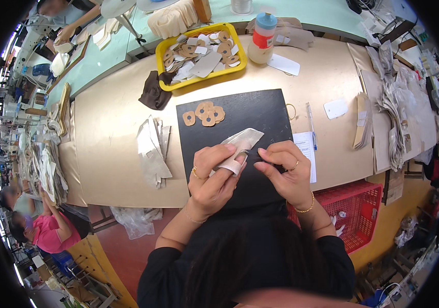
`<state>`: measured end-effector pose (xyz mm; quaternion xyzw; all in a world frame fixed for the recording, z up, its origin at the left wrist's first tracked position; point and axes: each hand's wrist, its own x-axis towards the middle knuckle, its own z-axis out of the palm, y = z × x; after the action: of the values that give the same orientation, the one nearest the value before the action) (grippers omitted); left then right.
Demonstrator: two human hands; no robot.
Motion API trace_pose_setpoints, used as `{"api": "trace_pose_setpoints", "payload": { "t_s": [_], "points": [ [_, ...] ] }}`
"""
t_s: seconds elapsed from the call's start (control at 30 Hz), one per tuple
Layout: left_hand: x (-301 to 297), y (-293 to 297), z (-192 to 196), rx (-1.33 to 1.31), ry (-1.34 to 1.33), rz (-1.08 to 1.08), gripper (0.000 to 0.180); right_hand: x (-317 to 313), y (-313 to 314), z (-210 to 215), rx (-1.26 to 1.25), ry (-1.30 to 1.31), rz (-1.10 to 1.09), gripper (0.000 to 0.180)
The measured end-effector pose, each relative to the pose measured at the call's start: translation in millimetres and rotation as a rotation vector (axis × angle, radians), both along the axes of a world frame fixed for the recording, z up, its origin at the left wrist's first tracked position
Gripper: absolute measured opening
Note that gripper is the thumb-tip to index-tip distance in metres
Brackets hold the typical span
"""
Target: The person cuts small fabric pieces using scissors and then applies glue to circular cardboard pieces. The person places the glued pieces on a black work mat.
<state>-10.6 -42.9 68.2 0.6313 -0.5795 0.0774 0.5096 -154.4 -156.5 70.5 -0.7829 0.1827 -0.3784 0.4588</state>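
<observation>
My left hand is closed on a pale beige leather-like piece, folded and curled round the fingertips above a black board. Just to the right of it, my right hand is in a pinch, thumb against forefinger, close to the piece's curled edge. A small dark thing seems to lie at those fingertips, but against the black board I cannot make it out. Several small tan pieces with dark centres rest on the board's upper left. More beige pieces lie stacked left of the board.
Beyond the board stands a yellow basket full of cut pieces, beside a blue-capped bottle. A dark cloth lies near it. A pen and a paper sheet are at right. Below the table edge is a red crate.
</observation>
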Motion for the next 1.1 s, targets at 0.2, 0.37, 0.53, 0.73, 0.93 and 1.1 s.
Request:
{"api": "trace_pose_setpoints", "payload": {
  "t_s": [0.2,0.37,0.53,0.73,0.93,1.1],
  "points": [
    [16.1,20.1,-5.2,-0.047,-0.002,0.019,0.023,15.5,14.0,0.4,0.014,0.050,0.058,0.024],
    [28.1,33.2,-4.6,-0.060,0.015,0.044,0.023,34.3,18.5,4.3,0.026,0.019,0.090,0.022],
    [35.7,38.9,-4.1,-0.050,0.056,0.027,0.022,40.2,16.5,6.9,0.117,0.089,0.153,0.022],
    [35.6,38.3,-6.0,0.021,0.371,-0.108,0.023,36.7,6.4,2.7,0.097,0.081,0.207,0.027],
    [33.9,38.8,-2.8,0.164,0.782,-0.298,0.020,26.6,-0.4,10.2,0.224,0.132,0.264,0.028],
    [34.9,35.9,-4.1,0.161,0.659,-0.304,0.019,25.5,-1.0,10.7,0.251,0.159,0.273,0.028]
  ]
}}
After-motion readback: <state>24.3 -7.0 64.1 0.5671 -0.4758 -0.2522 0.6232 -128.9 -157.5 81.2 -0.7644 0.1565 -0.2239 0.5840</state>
